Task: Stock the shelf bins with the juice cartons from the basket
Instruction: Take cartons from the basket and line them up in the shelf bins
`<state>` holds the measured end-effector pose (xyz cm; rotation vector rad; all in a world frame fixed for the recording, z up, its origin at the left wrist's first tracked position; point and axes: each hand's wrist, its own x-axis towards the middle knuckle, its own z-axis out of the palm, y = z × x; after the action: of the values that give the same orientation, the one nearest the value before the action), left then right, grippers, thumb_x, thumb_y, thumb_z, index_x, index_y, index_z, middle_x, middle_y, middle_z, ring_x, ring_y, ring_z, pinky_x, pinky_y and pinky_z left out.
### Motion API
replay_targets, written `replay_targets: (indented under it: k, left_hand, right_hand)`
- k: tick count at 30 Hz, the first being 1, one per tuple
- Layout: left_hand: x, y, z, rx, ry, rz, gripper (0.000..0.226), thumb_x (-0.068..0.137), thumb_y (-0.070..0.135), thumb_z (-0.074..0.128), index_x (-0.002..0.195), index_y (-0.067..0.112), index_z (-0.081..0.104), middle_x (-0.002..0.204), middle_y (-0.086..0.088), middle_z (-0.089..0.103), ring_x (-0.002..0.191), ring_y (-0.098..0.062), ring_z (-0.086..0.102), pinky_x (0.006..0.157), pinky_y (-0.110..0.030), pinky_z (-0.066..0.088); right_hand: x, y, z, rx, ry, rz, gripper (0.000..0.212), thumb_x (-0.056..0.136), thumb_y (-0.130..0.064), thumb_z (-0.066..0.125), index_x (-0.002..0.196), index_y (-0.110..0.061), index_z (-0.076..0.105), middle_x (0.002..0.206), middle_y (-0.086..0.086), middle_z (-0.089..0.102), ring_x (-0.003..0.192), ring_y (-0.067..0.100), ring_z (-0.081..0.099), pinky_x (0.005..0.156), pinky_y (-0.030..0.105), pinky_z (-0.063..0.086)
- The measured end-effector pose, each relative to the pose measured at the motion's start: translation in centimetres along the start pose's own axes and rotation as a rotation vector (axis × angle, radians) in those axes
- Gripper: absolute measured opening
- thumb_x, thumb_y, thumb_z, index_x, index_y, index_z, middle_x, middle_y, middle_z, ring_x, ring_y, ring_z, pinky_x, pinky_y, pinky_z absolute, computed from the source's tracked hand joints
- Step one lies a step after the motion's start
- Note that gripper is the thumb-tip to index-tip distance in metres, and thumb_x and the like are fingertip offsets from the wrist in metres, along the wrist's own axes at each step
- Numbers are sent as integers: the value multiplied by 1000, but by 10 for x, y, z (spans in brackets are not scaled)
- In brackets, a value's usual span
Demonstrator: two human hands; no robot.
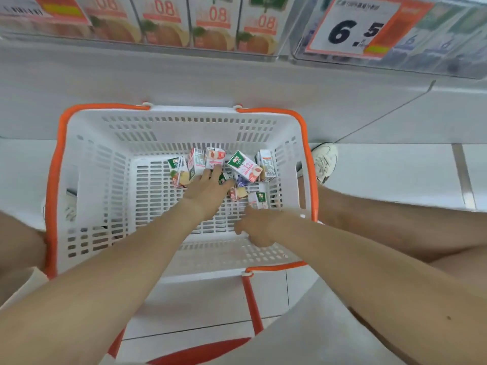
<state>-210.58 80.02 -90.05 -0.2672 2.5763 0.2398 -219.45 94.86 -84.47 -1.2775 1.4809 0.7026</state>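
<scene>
Reference = basket [87, 159], white slotted walls, orange rim. All the loose juice cartons sit on its floor, bunched toward the far-right corner.

Left to right:
- Leftmost carton [179, 176] leans. Long axis runs roughly far-to-near, green end toward the basket's far wall.
- Barcode carton [196, 162] stands on end, pressed against the leftmost one.
- My left hand [208, 192] reaches in over the middle of the basket floor. Fingers [218, 172] are straight and spread, tips touching the base of the peach carton [215, 155]. Nothing gripped.
- That peach carton stands upright by the basket's far wall.
- Diagonal carton [245, 166] lies tipped. Long axis runs far-left to near-right, green end pointing far-left.
- Purple carton [241, 180] is partly buried a bit nearer the basket's centre; orientation not readable.
- My right hand [259, 229] is over the near-right part of the basket floor, blurred. Its fingers look loosely curled, and I can't tell whether they hold anything.
- White carton [259, 200] stands on end just on the far side of that hand.
- Side-panel carton [266, 164] stands upright against the basket's right wall.
- Shoe [324, 160] is just outside the basket's right rim.

Beyond the basket's far rim and higher up are the shelf bins [158, 46], holding a row of upright shelved cartons [163, 22] marked "08". Price sign [350, 30] reading "6.5" is above the basket's far-right corner.
</scene>
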Motion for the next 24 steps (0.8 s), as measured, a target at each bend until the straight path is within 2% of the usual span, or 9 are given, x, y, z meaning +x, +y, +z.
replay_targets:
  k: [2, 5, 8, 10, 12, 15, 18, 21, 24]
  left_hand:
    - [4, -1, 1, 32, 18, -3, 86, 85, -7, 63, 159, 24, 32, 161, -24, 28, 145, -43, 34, 115, -50, 38]
    - [9, -3, 4, 55, 54, 7, 76, 85, -4, 68, 151, 17, 38, 139, -20, 52, 132, -38, 46, 105, -45, 44]
    - [7, -8, 12, 64, 82, 34, 65, 88, 2, 72, 146, 16, 45, 131, -16, 56, 127, -34, 48, 100, -42, 45]
    - [3, -12, 19, 39, 108, 63, 60, 90, 6, 72, 144, 16, 48, 131, -13, 56, 126, -32, 48, 104, -42, 44]
    - [-2, -14, 20, -113, 86, 75, 60, 89, 11, 75, 142, 17, 48, 133, -9, 57, 125, -30, 52, 107, -42, 45]
    - [-12, -19, 8, -555, 16, -45, 62, 81, 15, 87, 133, 19, 53, 128, -1, 61, 115, -23, 60, 96, -40, 54]
    - [-26, -27, -14, -858, -32, -89, 53, 77, 14, 92, 119, 20, 62, 119, 2, 65, 101, -17, 65, 89, -35, 56]
    - [-46, -35, -40, -1006, -76, -65, 52, 79, 15, 91, 124, 26, 69, 114, 7, 59, 94, -10, 66, 86, -28, 53]
    - [-64, -40, -68, -1071, -18, -50, 50, 79, 13, 91, 120, 34, 72, 104, 11, 56, 74, 2, 60, 76, -22, 48]
  right_hand:
    - [7, -3, 8, -55, 9, 9, 55, 100, 3, 53, 151, -17, 51, 153, 14, 41, 136, 33, 50, 92, 37, 52]
    - [10, -2, 9, -13, 39, 48, 49, 98, 8, 54, 144, -11, 57, 152, 21, 41, 120, 32, 60, 84, 35, 53]
    - [11, 7, 4, 88, 76, 66, 52, 97, 3, 61, 145, -17, 55, 148, 18, 40, 116, 32, 62, 87, 36, 52]
    - [10, 15, -3, 164, 134, 52, 52, 95, 0, 66, 141, -22, 58, 141, 10, 46, 115, 31, 62, 83, 34, 48]
    - [7, 24, -12, 231, 176, 25, 50, 91, 0, 68, 134, -26, 62, 135, 6, 53, 117, 29, 61, 85, 33, 50]
    - [-9, 34, -31, 367, 245, 0, 48, 88, -5, 69, 125, -35, 65, 142, 4, 56, 120, 30, 61, 96, 45, 58]
    - [-33, 43, -48, 457, 338, -4, 42, 93, -13, 71, 130, -32, 65, 137, 5, 54, 119, 28, 62, 92, 39, 57]
    - [-60, 44, -62, 607, 415, 8, 39, 102, -23, 67, 139, -25, 57, 117, 4, 52, 87, 26, 75, 73, 37, 62]
    - [-89, 35, -75, 654, 512, 11, 34, 107, -28, 56, 140, -19, 51, 97, 0, 60, 72, 20, 77, 77, 41, 63]
